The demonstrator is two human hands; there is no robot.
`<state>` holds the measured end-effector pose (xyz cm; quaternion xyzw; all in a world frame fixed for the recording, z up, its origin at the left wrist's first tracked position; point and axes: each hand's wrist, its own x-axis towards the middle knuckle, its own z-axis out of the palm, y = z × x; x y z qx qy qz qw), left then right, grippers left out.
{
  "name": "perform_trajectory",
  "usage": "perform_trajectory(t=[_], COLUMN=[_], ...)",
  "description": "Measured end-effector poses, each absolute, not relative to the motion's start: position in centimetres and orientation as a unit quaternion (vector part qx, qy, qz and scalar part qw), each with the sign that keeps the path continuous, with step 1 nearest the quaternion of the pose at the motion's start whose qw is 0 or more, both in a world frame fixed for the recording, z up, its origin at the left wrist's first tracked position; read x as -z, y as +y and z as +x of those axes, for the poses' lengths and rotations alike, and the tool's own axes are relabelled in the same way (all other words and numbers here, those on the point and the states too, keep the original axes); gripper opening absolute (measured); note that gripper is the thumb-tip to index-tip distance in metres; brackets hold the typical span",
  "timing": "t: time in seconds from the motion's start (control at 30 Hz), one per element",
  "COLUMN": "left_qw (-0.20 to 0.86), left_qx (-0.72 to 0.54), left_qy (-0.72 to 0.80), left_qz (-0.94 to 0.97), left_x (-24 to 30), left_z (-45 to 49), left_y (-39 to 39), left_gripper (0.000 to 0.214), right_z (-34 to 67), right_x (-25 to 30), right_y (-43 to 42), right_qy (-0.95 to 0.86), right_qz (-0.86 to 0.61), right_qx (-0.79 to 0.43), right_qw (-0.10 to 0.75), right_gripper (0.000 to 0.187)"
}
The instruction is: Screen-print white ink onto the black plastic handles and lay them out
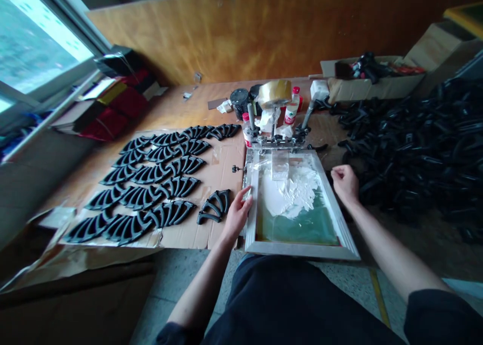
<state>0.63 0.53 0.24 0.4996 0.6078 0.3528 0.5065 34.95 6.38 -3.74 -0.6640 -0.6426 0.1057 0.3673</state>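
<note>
L hand (237,215) lay open, fingers (246,196) resting on the L rail of the alum. screen frame (302,251), not clamped; R hand (345,182) was curled together, empty, just beside the R rail. Frame sat in a hinge clamp (277,141) on the wood bench (211,96), white ink (290,191) heaped on mesh. Risk: tipping frame could slide ink toward rail or foul loose black parts (213,206) close by L. Room was tight, black heap (415,144) crowding R side
</note>
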Motion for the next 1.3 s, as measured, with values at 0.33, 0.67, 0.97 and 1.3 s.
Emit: perform_trajectory(t=[0.33,0.67,0.97,1.3], left_qw=[0.425,0.425,0.448,0.555], left_qx=[-0.228,-0.216,-0.233,-0.324], left_qy=[0.664,0.674,0.665,0.589], left_qz=[0.571,0.564,0.551,0.49], left_x=[6.5,6.5,5.6,-2.0], left_z=[0.1,0.1,0.2,0.3], left_y=[1.4,1.4,1.1,1.4], left_gripper=[0.057,0.056,0.056,0.067], right_z=[23.1,26.2,25.9,29.0], right_x=[-0.2,0.4,2.7,-3.5], right_y=[7.7,3.5,1.4,12.2], right_qy=[-0.827,-0.925,-0.917,-0.765], right_qz=[-0.536,-0.326,-0.325,-0.562], right_qx=[-0.091,-0.17,-0.132,-0.097], right_qw=[0.146,0.093,0.187,0.3], right_gripper=[0.01,0.016,0.025,0.04])
